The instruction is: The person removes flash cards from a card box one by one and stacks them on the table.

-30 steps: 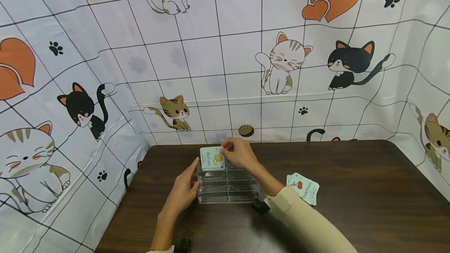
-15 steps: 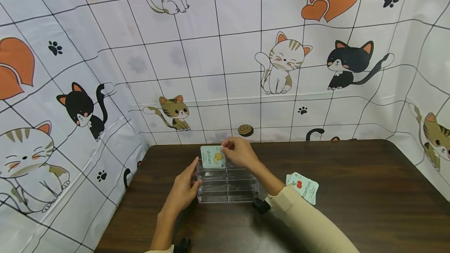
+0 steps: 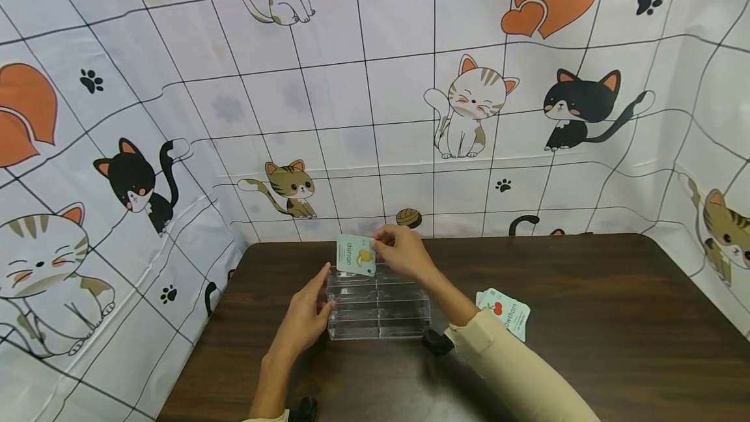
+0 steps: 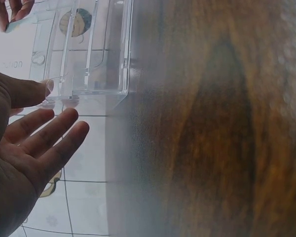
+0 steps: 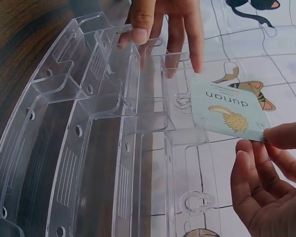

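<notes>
My right hand [image 3: 404, 254] pinches a pale green durian card [image 3: 353, 256] by its right edge, between thumb and fingertips in the right wrist view. A clear plastic tiered rack [image 3: 379, 329] with two columns stands on the table. The card is tilted over the rack's back tier at left, and its lower edge overlaps that tier. Along the rack's left end rests my left hand [image 3: 305, 314]. Its fingers [image 4: 64, 143] are nearly straight and spread, with the thumb at the tier edge in the left wrist view.
To the right of the rack lies a small loose stack of cards, a hawthorn card [image 3: 508, 314] on top, partly behind my right sleeve [image 3: 504, 357]. A cat-patterned white sheet [image 3: 351, 96] hangs right behind the dark wooden table [image 3: 586, 292].
My right hand has lifted the durian card up and slightly to the right, tilting it a little. The left hand and the rack hold their places.
</notes>
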`<state>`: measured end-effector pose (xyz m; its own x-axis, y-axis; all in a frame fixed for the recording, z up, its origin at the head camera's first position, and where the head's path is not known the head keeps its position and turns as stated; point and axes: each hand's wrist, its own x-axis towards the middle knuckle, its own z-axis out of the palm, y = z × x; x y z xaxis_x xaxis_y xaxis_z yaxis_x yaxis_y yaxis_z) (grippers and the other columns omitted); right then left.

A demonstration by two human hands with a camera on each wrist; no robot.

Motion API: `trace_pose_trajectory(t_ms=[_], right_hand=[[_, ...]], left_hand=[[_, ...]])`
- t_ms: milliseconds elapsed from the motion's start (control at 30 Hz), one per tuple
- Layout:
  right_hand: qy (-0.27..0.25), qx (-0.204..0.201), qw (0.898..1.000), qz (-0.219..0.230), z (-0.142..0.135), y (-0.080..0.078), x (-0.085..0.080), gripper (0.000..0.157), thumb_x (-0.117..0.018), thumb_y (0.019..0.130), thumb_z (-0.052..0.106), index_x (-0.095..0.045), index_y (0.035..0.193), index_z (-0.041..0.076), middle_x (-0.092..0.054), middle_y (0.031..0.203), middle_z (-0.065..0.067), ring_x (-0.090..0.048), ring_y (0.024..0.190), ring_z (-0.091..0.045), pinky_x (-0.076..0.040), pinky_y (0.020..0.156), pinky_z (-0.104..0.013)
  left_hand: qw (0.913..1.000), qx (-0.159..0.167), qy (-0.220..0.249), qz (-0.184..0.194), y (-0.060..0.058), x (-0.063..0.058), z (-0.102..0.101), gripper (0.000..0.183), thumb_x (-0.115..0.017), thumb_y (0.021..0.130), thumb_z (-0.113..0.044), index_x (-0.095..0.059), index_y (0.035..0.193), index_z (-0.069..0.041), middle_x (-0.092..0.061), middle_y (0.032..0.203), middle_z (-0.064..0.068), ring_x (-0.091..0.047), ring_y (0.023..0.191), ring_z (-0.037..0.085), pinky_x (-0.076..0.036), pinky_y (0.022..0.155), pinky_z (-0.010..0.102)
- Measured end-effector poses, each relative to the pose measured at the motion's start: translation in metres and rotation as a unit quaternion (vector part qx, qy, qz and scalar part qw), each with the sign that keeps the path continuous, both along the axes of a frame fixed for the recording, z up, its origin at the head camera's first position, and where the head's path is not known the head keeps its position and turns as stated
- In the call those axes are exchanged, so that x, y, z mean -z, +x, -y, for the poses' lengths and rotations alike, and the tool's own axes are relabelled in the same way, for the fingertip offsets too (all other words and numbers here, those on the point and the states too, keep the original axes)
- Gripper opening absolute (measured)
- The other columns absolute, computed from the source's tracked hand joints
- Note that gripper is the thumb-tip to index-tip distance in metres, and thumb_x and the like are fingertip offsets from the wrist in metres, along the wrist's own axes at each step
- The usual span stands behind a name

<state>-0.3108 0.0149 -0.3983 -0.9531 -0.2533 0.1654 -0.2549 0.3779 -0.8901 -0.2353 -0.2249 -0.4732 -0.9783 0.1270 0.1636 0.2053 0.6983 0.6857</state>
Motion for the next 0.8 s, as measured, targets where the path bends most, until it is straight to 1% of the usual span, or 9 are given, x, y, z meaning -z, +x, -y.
trace_pose_trajectory(t_ms=[100, 200, 433, 567, 700, 800], right_hand=[[-0.006, 0.002, 1.000, 0.001, -0.002, 0.000, -0.001, 0.013, -0.069, 0.104, 0.010, -0.076, 0.109, 0.000, -0.077, 0.096, -0.016, -0.076, 0.089, -0.041, -0.061, 0.063, -0.025], [-0.012, 0.005, 1.000, 0.006, -0.004, 0.000, -0.002, 0.014, -0.070, 0.104, 0.012, -0.077, 0.110, 0.001, -0.077, 0.096, -0.015, -0.075, 0.089, -0.040, -0.060, 0.063, -0.024], [-0.024, 0.016, 1.000, 0.008, -0.010, 0.000, -0.005, 0.015, -0.070, 0.103, 0.011, -0.076, 0.112, 0.000, -0.076, 0.096, -0.015, -0.074, 0.081, -0.030, -0.062, 0.063, -0.026], [-0.030, 0.021, 0.999, 0.014, -0.013, 0.000, -0.008, 0.016, -0.070, 0.103, 0.011, -0.076, 0.113, 0.000, -0.076, 0.098, -0.014, -0.074, 0.081, -0.025, -0.066, 0.067, -0.030], [-0.037, 0.023, 0.999, 0.024, -0.018, 0.001, -0.009, 0.017, -0.069, 0.104, 0.012, -0.075, 0.115, 0.000, -0.076, 0.100, -0.015, -0.075, 0.083, -0.025, -0.068, 0.073, -0.036], [-0.044, 0.022, 0.998, 0.035, -0.024, 0.002, -0.010, 0.018, -0.069, 0.105, 0.012, -0.074, 0.117, -0.001, -0.075, 0.104, -0.016, -0.075, 0.084, -0.024, -0.069, 0.075, -0.037]], left_hand=[[1.0000, -0.001, -0.003, 0.000, 0.000, -0.001, -0.001, 0.086, -0.072, 0.100, 0.003, -0.029, 0.171, -0.014, -0.054, 0.159, 0.023, -0.069, 0.130, 0.039, -0.066, 0.095, 0.045], [1.0000, -0.001, -0.007, -0.001, 0.000, 0.000, -0.001, 0.086, -0.072, 0.099, 0.003, -0.029, 0.171, -0.013, -0.054, 0.159, 0.023, -0.069, 0.129, 0.039, -0.066, 0.095, 0.045], [0.9999, 0.001, -0.016, -0.007, 0.001, 0.000, -0.001, 0.085, -0.072, 0.100, 0.001, -0.028, 0.171, -0.013, -0.051, 0.162, 0.024, -0.068, 0.131, 0.040, -0.066, 0.095, 0.045], [0.9998, -0.002, -0.016, -0.008, 0.000, 0.000, -0.001, 0.085, -0.072, 0.100, 0.002, -0.029, 0.171, -0.013, -0.050, 0.163, 0.023, -0.067, 0.133, 0.040, -0.066, 0.096, 0.045], [0.9997, 0.000, -0.020, -0.011, -0.001, 0.001, -0.001, 0.085, -0.072, 0.100, 0.002, -0.029, 0.171, -0.012, -0.048, 0.164, 0.023, -0.066, 0.134, 0.041, -0.066, 0.096, 0.044], [0.9997, 0.001, -0.022, -0.013, 0.000, 0.002, -0.001, 0.085, -0.073, 0.100, 0.001, -0.029, 0.171, -0.013, -0.048, 0.165, 0.024, -0.066, 0.133, 0.041, -0.066, 0.095, 0.044]])
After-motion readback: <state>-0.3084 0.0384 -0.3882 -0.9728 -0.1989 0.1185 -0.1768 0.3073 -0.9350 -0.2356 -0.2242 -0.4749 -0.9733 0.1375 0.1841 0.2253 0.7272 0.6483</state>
